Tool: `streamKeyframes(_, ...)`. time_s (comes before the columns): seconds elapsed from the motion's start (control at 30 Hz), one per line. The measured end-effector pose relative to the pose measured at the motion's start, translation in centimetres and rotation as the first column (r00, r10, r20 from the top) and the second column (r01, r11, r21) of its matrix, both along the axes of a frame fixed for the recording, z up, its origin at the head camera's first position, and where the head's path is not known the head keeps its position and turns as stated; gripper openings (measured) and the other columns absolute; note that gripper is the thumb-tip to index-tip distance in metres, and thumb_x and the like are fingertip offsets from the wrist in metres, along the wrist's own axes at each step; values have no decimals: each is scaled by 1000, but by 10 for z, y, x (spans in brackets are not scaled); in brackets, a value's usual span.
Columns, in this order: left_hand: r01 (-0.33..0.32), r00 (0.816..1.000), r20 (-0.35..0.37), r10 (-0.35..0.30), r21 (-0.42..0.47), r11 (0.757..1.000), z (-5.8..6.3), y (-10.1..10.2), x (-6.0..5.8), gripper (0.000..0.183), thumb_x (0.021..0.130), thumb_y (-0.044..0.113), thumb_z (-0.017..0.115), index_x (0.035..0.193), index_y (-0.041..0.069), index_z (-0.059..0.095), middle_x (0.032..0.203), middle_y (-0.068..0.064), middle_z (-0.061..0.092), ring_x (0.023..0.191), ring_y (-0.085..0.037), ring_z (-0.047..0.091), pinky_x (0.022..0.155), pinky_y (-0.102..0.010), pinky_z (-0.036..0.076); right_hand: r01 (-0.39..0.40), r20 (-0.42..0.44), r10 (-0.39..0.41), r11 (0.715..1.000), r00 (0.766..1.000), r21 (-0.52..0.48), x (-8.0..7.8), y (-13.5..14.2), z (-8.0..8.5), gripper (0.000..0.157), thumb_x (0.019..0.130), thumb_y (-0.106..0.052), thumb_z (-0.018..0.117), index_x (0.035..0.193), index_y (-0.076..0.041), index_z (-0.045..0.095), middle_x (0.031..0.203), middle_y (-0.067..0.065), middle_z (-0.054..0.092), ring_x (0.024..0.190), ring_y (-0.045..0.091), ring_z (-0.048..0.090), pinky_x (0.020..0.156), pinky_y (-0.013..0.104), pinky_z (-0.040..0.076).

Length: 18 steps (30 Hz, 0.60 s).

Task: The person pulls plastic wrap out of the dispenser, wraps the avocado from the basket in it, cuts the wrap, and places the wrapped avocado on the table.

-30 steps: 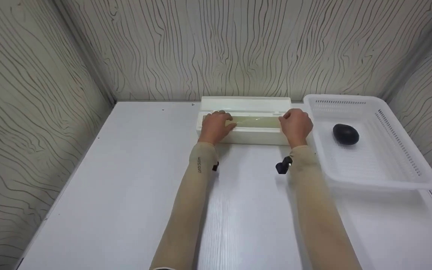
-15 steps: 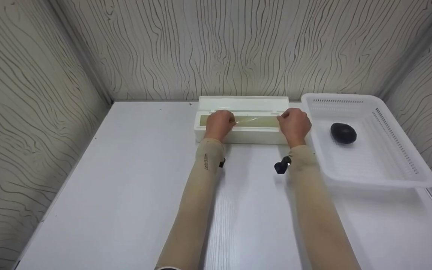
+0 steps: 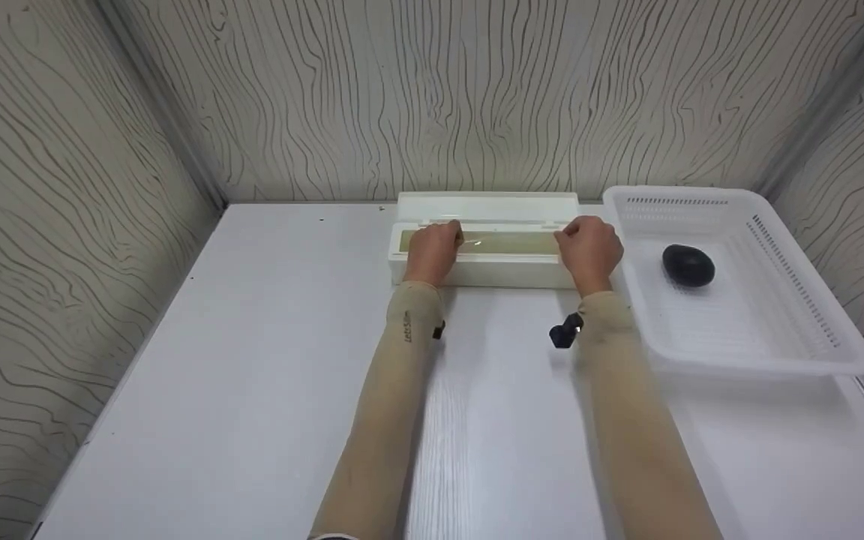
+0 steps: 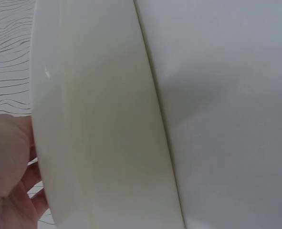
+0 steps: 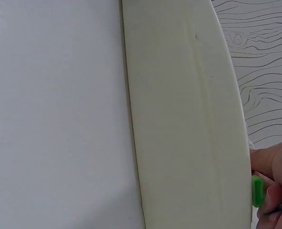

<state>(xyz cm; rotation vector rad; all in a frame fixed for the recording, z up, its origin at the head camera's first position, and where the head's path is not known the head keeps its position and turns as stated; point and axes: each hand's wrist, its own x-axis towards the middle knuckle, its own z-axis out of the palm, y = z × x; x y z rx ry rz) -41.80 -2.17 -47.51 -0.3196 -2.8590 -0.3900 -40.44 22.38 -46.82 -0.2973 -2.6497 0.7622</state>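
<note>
A white, long cling film box [image 3: 514, 271] stands at the back of the table with its lid [image 3: 488, 207] raised. Inside it lies a pale yellow-green roll of cling film [image 3: 514, 244], with a shiny crease near the left fingers. Over the left part of the roll, my left hand [image 3: 433, 251] has curled fingers pinching the film. My right hand [image 3: 591, 251] pinches at the film's right end, thumb and fingertips together. A small green piece [image 5: 257, 191] shows beside the right fingers in the right wrist view. The front of the box hides part of each hand in the wrist views.
To the right, a white perforated plastic basket [image 3: 747, 360] holds a smooth dark oval object [image 3: 688, 265]. Its left rim is close to my right hand. Wood-patterned panels [image 3: 477, 97] stand behind and at both sides of the white table [image 3: 252, 375].
My left hand's fingers went from spread to curled on the film, first shifting right, then slightly back left. The film crease moved with it. My right hand stayed at the right end.
</note>
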Motion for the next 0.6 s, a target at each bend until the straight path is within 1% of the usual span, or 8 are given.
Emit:
streamKeyframes(0.13,34,999,-37,-35,-18,999,-2,-3,-1,14,106,19,59,113,11,68,102,-3,77,90,-19,73,82,-34,60,-4,-2,4,1000,1000,-8,0,0,-1,22,98,-22,71,98,-1,78,97,18,78,88,37,72,80,53,57)
streamKeyframes(0.2,59,998,-34,-59,-12,998,-1,-4,-1,14,107,17,57,115,10,66,104,-4,76,93,-20,72,84,-35,59,-4,3,4,1000,1000,-7,0,0,0,22,98,-22,71,98,-1,78,98,18,78,89,37,72,80,53,56)
streamKeyframes(0.27,75,997,0,-75,13,997,-1,-4,-1,15,108,16,54,119,11,63,109,-4,75,99,-20,71,88,-36,59,-4,8,4,1000,1000,-7,0,0,-1,22,98,-22,71,99,-1,78,98,18,78,89,37,72,81,53,56)
streamKeyframes(0.33,83,995,56,-86,46,995,-1,-5,-2,19,109,15,51,124,11,62,117,-5,73,108,-20,70,96,-37,57,-4,12,4,1000,1000,-8,1,0,-1,22,98,-22,71,99,-1,78,99,18,78,90,37,72,81,53,56)
streamKeyframes(0.43,88,989,114,-97,79,993,-1,-6,-2,25,110,14,50,128,11,66,125,-5,71,118,-21,67,105,-37,53,0,15,0,1000,1000,-9,2,0,0,22,98,-22,70,99,-1,77,99,18,78,90,37,72,82,53,56)
streamKeyframes(0.5,93,987,125,-104,88,992,-1,-7,-2,25,109,12,51,125,11,70,124,-5,71,119,-21,65,106,-36,52,3,14,-3,1000,1000,-7,2,0,0,22,98,-22,71,99,-1,77,98,17,78,90,36,72,82,53,56)
streamKeyframes(0.6,94,989,106,-104,91,991,-2,-9,-1,22,109,12,52,117,11,73,117,-4,70,113,-20,66,102,-34,54,6,0,-6,1000,1000,-7,2,0,-1,21,98,-22,71,98,-2,78,97,17,78,89,36,72,81,52,55)
